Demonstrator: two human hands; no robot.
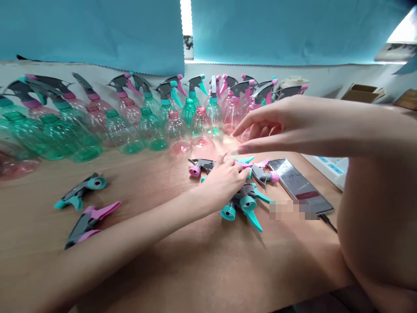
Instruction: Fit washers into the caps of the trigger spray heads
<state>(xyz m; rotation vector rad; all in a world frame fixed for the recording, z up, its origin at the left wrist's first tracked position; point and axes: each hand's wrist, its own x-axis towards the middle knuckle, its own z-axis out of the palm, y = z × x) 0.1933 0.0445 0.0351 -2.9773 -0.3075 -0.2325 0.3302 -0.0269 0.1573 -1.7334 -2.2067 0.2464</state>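
Note:
My left hand [224,180] rests on a pile of loose spray-trigger heads [243,200], grey with teal or pink parts, its fingers curled over them. Just above the pile and in front of the bottles hovers my right hand [265,126], fingers stretched out and slightly bent, nothing in it. A row of clear pink and green plastic bottles [177,132] stands along the back of the wooden table [195,269]; several at the rear have trigger heads fitted, several at the front stand without caps.
Two more trigger heads lie at the left, one teal [80,191] and one pink [87,221]. A phone [298,184] with a cable lies right of the pile. A white device [329,167] and cardboard boxes [363,92] sit at the far right. Blue cloth hangs behind.

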